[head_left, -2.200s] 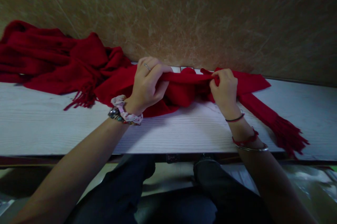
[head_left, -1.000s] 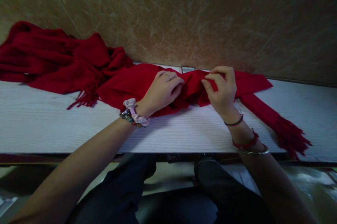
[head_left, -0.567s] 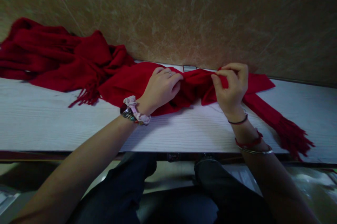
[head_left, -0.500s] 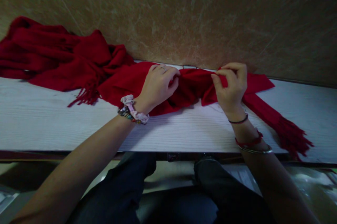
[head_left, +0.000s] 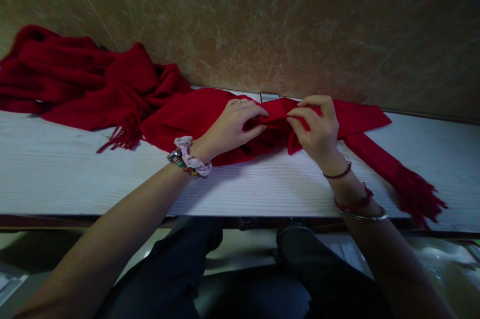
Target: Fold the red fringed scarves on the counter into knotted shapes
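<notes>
A red scarf (head_left: 202, 106) lies stretched along a white wood-grain surface, gathered into folds in the middle. One fringed end (head_left: 420, 194) trails off to the right towards the front edge. My left hand (head_left: 236, 121), palm down, rests on the middle of the scarf; its thumb and fingers are apart at the gathered cloth. Just right of it, my right hand (head_left: 317, 131) pinches a fold of the scarf between thumb and fingertips. The cloth under both palms is hidden.
Crumpled red fabric with a fringe (head_left: 90, 84) is heaped at the left; whether it joins the scarf I cannot tell. A brown marbled wall (head_left: 240, 24) rises behind the white surface (head_left: 93, 179). My legs (head_left: 180, 264) are below the front edge.
My right hand has moved left and slightly down, drawing a fold of the scarf towards my left hand. The left hand has shifted slightly right, its thumb and fingers spreading from a curl.
</notes>
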### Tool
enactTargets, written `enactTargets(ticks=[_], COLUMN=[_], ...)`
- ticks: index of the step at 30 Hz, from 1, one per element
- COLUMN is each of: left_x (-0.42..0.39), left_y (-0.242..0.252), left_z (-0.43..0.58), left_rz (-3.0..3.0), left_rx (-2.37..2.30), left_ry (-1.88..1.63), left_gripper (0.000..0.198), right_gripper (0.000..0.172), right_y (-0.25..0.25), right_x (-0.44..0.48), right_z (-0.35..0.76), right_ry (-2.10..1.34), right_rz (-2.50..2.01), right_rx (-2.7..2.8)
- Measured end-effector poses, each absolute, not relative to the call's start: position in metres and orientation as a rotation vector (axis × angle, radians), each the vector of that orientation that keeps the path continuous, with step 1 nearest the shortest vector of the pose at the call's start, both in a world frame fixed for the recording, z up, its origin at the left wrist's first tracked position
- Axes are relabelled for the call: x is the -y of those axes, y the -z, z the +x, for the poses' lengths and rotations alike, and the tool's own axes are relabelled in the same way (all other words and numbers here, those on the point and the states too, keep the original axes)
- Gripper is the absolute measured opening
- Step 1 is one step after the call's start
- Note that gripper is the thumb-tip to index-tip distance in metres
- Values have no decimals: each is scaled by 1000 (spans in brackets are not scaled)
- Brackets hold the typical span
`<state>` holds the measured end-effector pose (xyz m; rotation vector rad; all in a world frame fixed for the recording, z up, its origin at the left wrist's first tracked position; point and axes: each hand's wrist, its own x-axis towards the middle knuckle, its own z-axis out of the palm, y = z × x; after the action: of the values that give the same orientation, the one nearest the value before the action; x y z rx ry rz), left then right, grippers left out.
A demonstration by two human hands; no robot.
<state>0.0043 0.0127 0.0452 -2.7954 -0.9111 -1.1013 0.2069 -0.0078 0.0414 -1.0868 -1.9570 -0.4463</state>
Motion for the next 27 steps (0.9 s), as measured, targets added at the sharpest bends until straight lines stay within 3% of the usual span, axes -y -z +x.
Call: enactTargets(ticks=[2, 7, 12, 21, 27], left_x=[-12, -13, -14, -10, -17], left_y=[-48, -52, -56, -60, -57], left_z=[3, -1, -5, -8, -14], left_rz=[-2742, -2775, -2780, -2542, -2479], left_rx=[932, 1047, 972, 883, 1082], left_ry=[1196, 1265, 1172, 1345, 1268], left_gripper=[12, 38, 18, 23, 19], right_gripper=[17, 17, 15, 9, 21], right_y=[-41, -40, -40, -36, -39], right_x=[7, 7, 7, 0, 2], right_z=[208, 209, 210, 208, 213], right_ry=[441, 453, 463, 302, 514], right_rz=[-1077, -1068, -1132, -1094, -1212], right_rx=[1950, 1890, 1822, 2008, 1748])
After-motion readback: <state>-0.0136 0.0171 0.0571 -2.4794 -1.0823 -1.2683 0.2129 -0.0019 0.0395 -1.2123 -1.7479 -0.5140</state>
